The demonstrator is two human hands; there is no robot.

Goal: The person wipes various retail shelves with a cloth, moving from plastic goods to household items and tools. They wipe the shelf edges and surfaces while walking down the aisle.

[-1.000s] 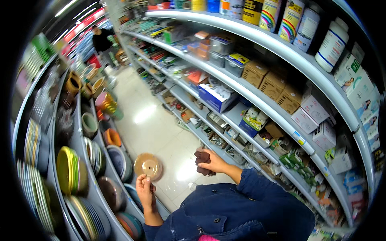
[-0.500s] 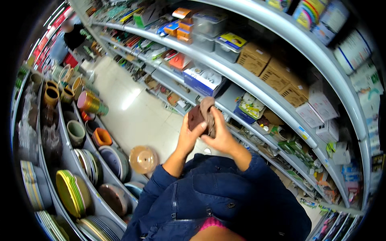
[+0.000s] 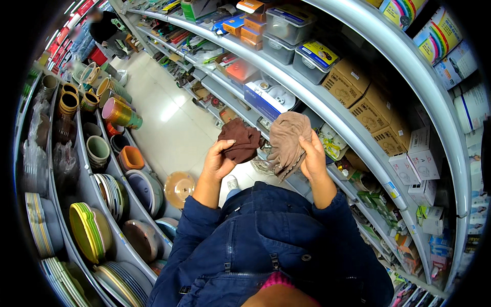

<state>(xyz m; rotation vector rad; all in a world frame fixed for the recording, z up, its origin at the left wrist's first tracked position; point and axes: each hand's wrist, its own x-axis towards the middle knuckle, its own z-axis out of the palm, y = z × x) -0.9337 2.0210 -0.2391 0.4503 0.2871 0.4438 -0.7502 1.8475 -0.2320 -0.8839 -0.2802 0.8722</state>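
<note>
A crumpled dark brown cloth piece (image 3: pixel 239 141) is pinched between the thumb and fingers of my left hand (image 3: pixel 219 161). My right hand (image 3: pixel 313 156) grips a taupe cloth piece (image 3: pixel 289 137), its thumb on top and its lower edge gathered into folds. Both are soft fabric; whether they are gloves, caps or something else I cannot make out. They are held up in front of my body, side by side with a narrow gap between them.
On the left, shelves hold stacked flowerpots (image 3: pixel 97 149) and plant saucers (image 3: pixel 90 231). A clear amber saucer (image 3: pixel 179 189) is near the left shelf's edge. On the right, long shelves carry cardboard boxes (image 3: pixel 369 109) and clear plastic bins (image 3: pixel 315 60). A person (image 3: pixel 105 29) stands far down the aisle.
My hands were close together with both cloths bunched in them. Now they have moved apart, the dark brown cloth to the left and the taupe one to the right, more spread out.
</note>
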